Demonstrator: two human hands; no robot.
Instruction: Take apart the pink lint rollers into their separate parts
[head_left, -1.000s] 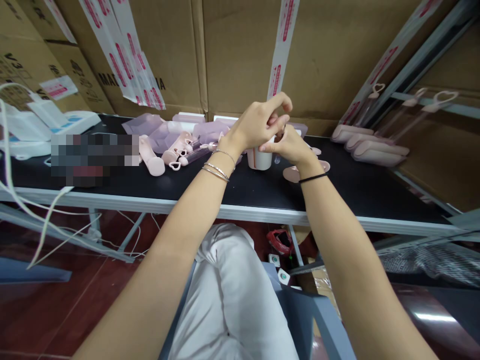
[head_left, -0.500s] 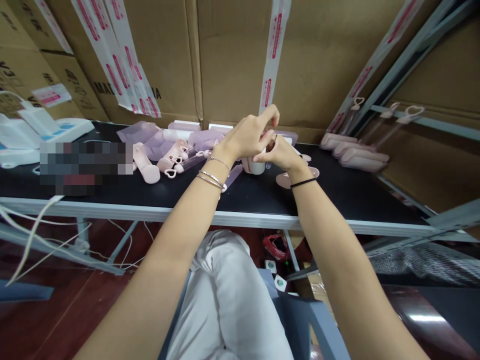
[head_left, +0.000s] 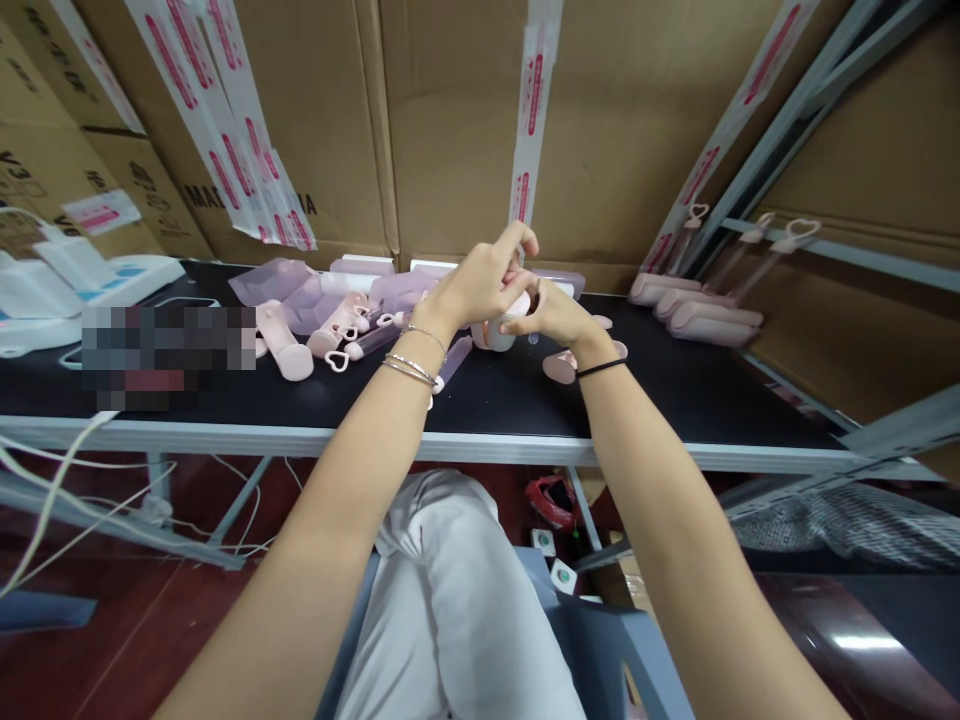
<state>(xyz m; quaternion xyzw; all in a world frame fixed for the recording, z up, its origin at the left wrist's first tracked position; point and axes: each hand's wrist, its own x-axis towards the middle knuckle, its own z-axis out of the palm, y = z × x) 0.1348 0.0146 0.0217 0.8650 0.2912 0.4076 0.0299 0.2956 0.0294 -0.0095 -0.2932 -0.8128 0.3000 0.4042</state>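
Observation:
A small white round container (head_left: 491, 336) with an orange mark on its side stands on the black tabletop, partly hidden by my hands. Curled round its right side is my right hand (head_left: 556, 312), its thumb along the front. My left hand (head_left: 480, 286) is bent over the container's top, thumb and fingers drawn together near the right fingertips. What sits between those left fingers is hidden. A pale pink oval piece (head_left: 560, 367) lies below my right wrist. Left of the container rests a translucent purple tube (head_left: 454, 363).
Purple translucent sleeves (head_left: 274, 283) and pink parts (head_left: 289, 345) with heart-shaped loops are heaped at the left. Several pink pieces (head_left: 712, 325) with heart-ended stems stand at the right. A white power strip (head_left: 150, 275) is far left. Cardboard boxes (head_left: 450, 130) rise behind.
The view has shifted slightly, so the table sits a little lower and further left. Both hands stay together at the container, which looks slightly more tilted.

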